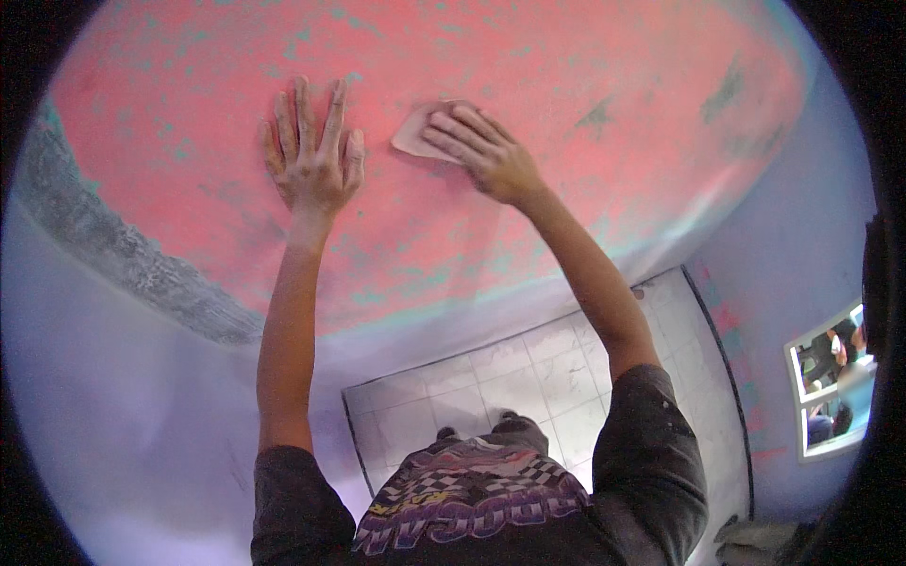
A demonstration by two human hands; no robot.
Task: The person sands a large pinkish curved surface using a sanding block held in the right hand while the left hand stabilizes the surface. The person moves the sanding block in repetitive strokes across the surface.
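Observation:
A large wall [415,236] before me is pinkish red with scattered teal-green patches. My left hand [316,160] lies flat against it, its fingers spread and holding nothing. To its right, my right hand [486,151] presses a pale sheet of sandpaper [413,137] to the painted surface. The fingers lie together over the sheet, whose left end sticks out past the fingertips. The underside of the sheet is hidden against the wall.
A rough grey band [142,259] runs along the wall's left edge beside a bluish-lilac wall. Below lies a white tiled floor [557,373] with dark borders. At the right a white-framed window [830,387] shows people beyond it.

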